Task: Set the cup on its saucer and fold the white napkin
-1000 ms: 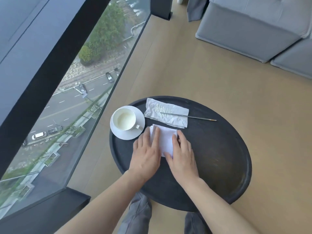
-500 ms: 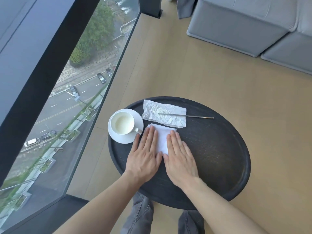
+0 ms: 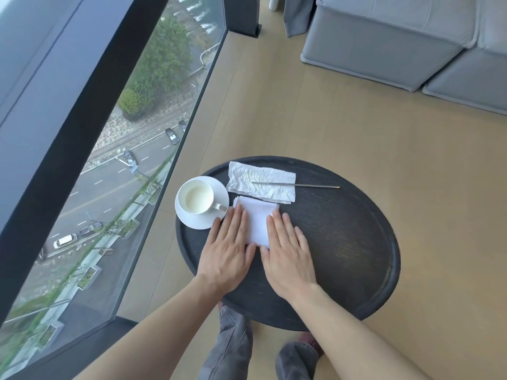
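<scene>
Nearly finishing: cup (image 3: 196, 200) already sitting on its saucer (image 3: 204, 223); white napkin (image 3: 258, 222) lying folded just right of that saucer on the tabletop (image 3: 343, 242), being pressed flat under left hand (image 3: 227, 250) and right hand (image 3: 288, 255), fingers (image 3: 236, 223) extended, loosely together, pinching nothing.

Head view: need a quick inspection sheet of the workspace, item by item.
Surface: round dark table, raised rim, on a wood floor.
Job's things: cup upright on its saucer, pale liquid inside, handle toward the napkin; white napkin folded small, flat beside the saucer.
Clutter: crumpled paper wrapper at the far edge, thin metal stick lying across it.
Hands: left hand and right hand open, palms down, pressing the napkin's two sides.
Cables: nothing seen.
Surroundings: floor-to-ceiling window on the left, street far below; grey sofa beyond.
</scene>
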